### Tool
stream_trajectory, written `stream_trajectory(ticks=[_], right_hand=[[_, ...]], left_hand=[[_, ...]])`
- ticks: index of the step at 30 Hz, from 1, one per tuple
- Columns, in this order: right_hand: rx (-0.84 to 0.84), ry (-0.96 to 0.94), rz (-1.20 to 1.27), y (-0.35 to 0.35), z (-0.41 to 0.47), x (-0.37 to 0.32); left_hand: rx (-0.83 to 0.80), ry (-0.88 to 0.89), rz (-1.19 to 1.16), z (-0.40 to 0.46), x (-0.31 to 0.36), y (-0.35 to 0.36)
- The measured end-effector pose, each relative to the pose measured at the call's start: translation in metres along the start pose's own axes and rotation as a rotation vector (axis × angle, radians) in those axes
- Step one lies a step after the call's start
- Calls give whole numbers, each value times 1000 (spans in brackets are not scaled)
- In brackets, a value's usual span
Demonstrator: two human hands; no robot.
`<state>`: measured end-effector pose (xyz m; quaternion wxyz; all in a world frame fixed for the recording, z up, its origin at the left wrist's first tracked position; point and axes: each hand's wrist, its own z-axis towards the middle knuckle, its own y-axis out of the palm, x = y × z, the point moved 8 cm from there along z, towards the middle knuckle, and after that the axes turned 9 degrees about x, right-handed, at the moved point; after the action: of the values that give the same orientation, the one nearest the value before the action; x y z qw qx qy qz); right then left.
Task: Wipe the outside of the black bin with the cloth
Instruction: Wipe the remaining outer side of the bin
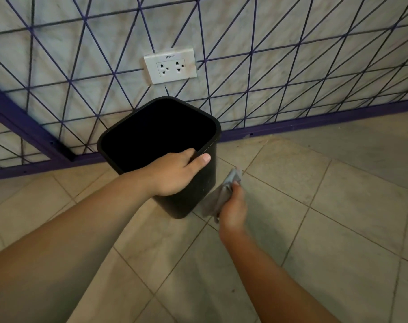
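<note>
The bin (pixel 193 183) stands on the floor (pixel 326 217) near the foot of the wall (pixel 291 73), and is gripped at its near rim by the left hand (pixel 175 176), thumb outside, fingers inside. The cloth (pixel 221 197) is held bunched in the right hand (pixel 234 210), touching the bin's lower right side. The bin could be tipped or slid if the wipe is pressed hard while the rim grip slackens; a bunched cloth may leave patches missed. Nothing can be made out inside the bin; its interior appears uniformly dark.
</note>
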<state>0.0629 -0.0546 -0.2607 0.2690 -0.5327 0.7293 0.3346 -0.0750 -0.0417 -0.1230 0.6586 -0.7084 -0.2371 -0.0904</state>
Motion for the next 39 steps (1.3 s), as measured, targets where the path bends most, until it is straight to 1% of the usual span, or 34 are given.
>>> stream_trajectory(ticks=[2, 4, 6, 7, 9, 11, 14, 16, 17, 19, 21, 22, 25, 26, 27, 29, 31, 32, 35, 36, 39], right_hand=[[-84, -95, 52, 24, -7, -12], [-115, -263, 66, 48, -11, -29], [-94, -454, 57, 69, -11, -46], [-57, -509, 53, 75, -10, -54], [6, -560, 81, 80, -3, -65], [11, -541, 144, 80, 13, -67], [19, -389, 270, 84, 62, -50], [53, -318, 244, 87, 69, -41], [51, -336, 210, 86, 56, -43], [52, -443, 164, 81, 30, -51], [41, -516, 130, 79, 27, -52], [32, -497, 101, 82, 37, -53], [56, -302, 137, 87, 70, -48], [66, -286, 148, 86, 67, -47], [48, -317, 145, 87, 52, -47], [-2, -443, 111, 86, 11, -55], [4, -523, 127, 84, 1, -53], [29, -496, 116, 84, 16, -50], [65, -304, 158, 87, 71, -43], [69, -307, 159, 89, 68, -43], [2, -509, 120, 94, 16, -53]], left_hand=[[24, 28, -17, 9, 3, 3], [15, 46, -70, 15, 3, 4], [-10, 70, -159, 18, 9, 8], [-13, 83, -188, 19, 12, 11], [9, 77, -198, 24, 14, 12], [29, 30, -192, 30, 12, 12], [46, -18, -185, 33, 12, 11], [57, -30, -192, 33, 13, 10], [48, -33, -210, 33, 13, 10], [20, -23, -243, 33, 13, 12], [17, -23, -248, 34, 12, 12], [28, -38, -242, 35, 11, 12], [54, -75, -225, 39, 10, 10], [50, -74, -227, 39, 10, 10], [38, -66, -232, 39, 10, 11], [19, -51, -237, 38, 10, 11], [19, -51, -245, 38, 10, 11], [27, -55, -250, 39, 10, 11], [51, -74, -231, 40, 11, 10], [48, -71, -235, 41, 11, 10], [33, -34, -258, 40, 12, 10]])
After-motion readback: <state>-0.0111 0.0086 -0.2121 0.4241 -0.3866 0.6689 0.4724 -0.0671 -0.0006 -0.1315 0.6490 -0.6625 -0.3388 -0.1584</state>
